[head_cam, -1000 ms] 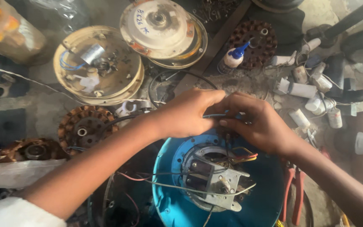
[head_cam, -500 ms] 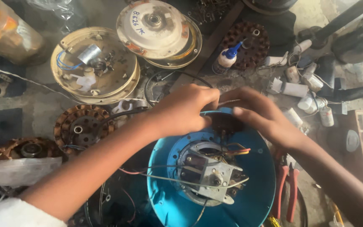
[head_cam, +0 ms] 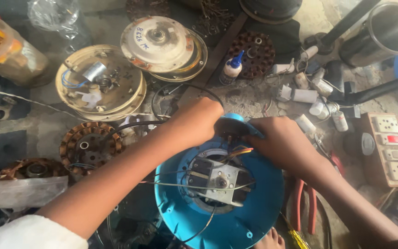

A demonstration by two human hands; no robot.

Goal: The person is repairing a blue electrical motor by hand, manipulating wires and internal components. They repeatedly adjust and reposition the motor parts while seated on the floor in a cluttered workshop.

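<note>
Hands meeting at far rim of blue fan housing (head_cam: 217,216): left hand (head_cam: 198,121) curling its grip closed over rim, right hand (head_cam: 279,143) pinching coloured wires (head_cam: 238,152) beside it. Housing lying between forearms, red-handled pliers (head_cam: 306,203) just beside.

Fingers of left hand (head_cam: 194,121) and right hand (head_cam: 279,143) are hidden against the blue housing (head_cam: 226,221), itself cut off below.
</note>
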